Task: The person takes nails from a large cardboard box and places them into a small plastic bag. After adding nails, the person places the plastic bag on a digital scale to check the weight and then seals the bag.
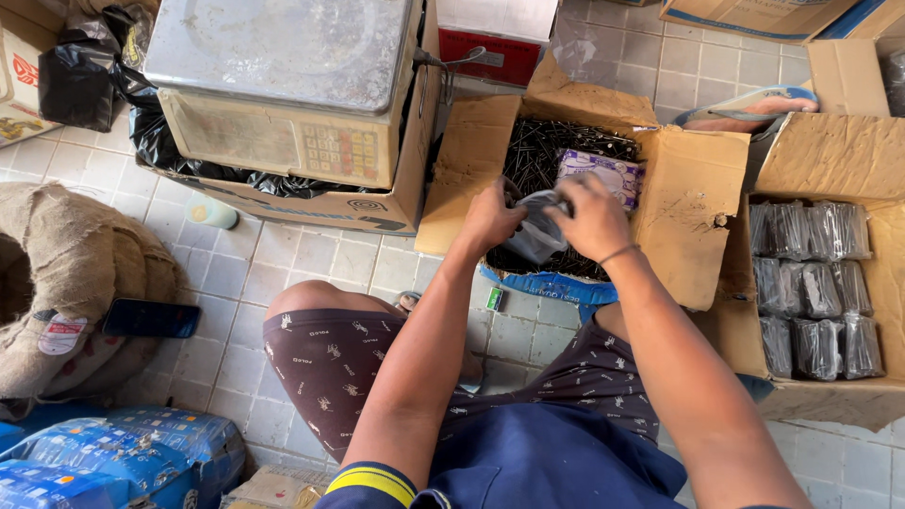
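Note:
An open cardboard box [688, 203] on the tiled floor in front of me holds a heap of loose dark nails [551, 151]. Over it, my left hand [490, 219] and my right hand [596, 219] together grip a small clear plastic bag [539, 231] partly filled with nails. A thin band circles my right wrist. A small purple-and-white packet [603, 174] lies on the nails just behind my right hand.
At right, a second carton [825, 155] holds several packed bags of nails [811, 287]. A weighing scale [283, 85] sits on a box at the back left. A burlap bundle [66, 273] with a phone [151, 319] lies left; blue sacks [123, 457] sit bottom left.

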